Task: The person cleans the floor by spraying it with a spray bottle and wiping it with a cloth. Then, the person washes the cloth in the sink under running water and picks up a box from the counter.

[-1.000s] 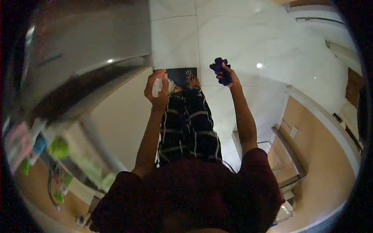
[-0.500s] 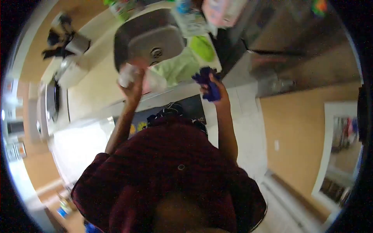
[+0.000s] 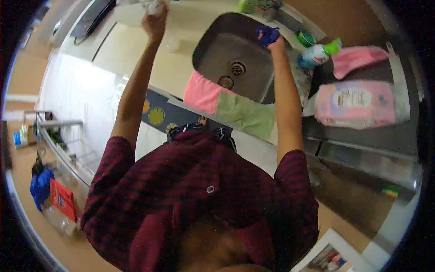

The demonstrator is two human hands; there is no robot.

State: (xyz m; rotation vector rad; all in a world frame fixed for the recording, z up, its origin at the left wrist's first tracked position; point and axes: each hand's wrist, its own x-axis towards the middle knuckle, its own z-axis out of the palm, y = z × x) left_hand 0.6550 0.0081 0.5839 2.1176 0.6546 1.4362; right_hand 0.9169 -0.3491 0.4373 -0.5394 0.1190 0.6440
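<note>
My left hand (image 3: 155,23) is up at the top of the view over the counter, its fingers around a small white object (image 3: 154,7) that is partly cut off and too blurred to identify. A dark purple cloth (image 3: 266,35) is bunched in my right hand (image 3: 277,44), above the right side of the metal sink (image 3: 217,38). A pink cloth (image 3: 202,92) and a green cloth (image 3: 247,113) lie side by side over the front edge of the sink.
Right of the sink stand a pump bottle (image 3: 316,55) and a green round container (image 3: 306,38). A pink pack (image 3: 355,104) and another pink cloth (image 3: 360,61) lie on a dark surface further right. A metal rack (image 3: 68,145) is at the left.
The view has turned from the floor and fridge to the sink and counter. My left hand has moved up and left with the white object; my right hand, still holding the purple cloth, is now above the sink.
</note>
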